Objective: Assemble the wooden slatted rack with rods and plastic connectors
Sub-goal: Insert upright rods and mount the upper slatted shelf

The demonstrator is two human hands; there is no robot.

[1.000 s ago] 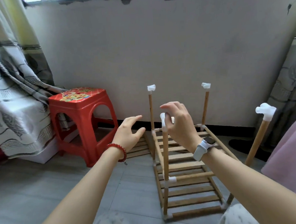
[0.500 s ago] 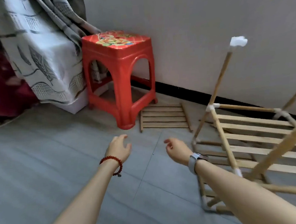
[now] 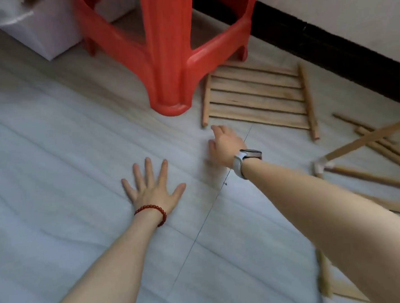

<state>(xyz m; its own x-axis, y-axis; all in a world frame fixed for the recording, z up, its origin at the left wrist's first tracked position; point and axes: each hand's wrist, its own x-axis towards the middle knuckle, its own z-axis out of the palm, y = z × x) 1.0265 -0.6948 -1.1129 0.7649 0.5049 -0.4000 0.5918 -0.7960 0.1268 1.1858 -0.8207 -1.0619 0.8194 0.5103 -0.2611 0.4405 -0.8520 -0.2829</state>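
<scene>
The left hand [image 3: 151, 189] is laid flat on the tiled floor [image 3: 54, 160] with fingers spread wide, holding nothing; the right hand [image 3: 224, 142] is stretched forward, fingers loosely extended and empty, just short of the slatted panel [image 3: 256, 98]. That panel is seen lying flat on the floor beside the red stool [image 3: 165, 59], near the wall. It is judged to be light and stiff (thin slats fixed across two side rods), so bending is not expected. It would best be taken by the near side rod [image 3: 205, 101], since single slats could crack. The partly built frame [image 3: 321, 167] lies at the right.
</scene>
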